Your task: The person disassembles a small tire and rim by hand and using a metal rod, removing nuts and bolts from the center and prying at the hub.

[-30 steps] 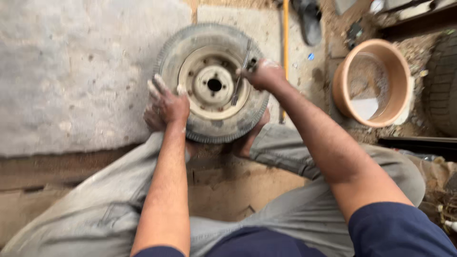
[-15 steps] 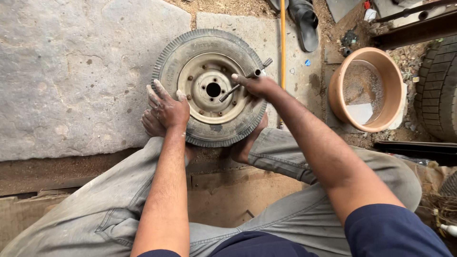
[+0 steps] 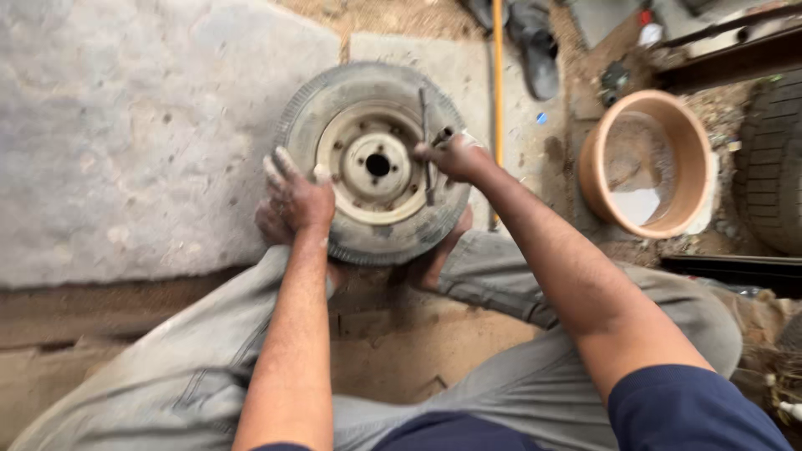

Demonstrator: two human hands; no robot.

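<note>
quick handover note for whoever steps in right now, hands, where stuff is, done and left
Left hand presses flat on the small wheel's tyre, near-left side.
Right hand grips a metal tool lying across the rim's right side.
Wheel lies flat on the ground between the feet; terracotta pot to the right.
Done: wheel steadied, tool at the rim.
Left: tyre still sits on the rim.

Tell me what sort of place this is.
Probably an outdoor tyre-repair spot on bare ground. The left hand steadies a small wheel while the right hand works a metal tool; another tyre and a clay basin sit nearby.
</note>
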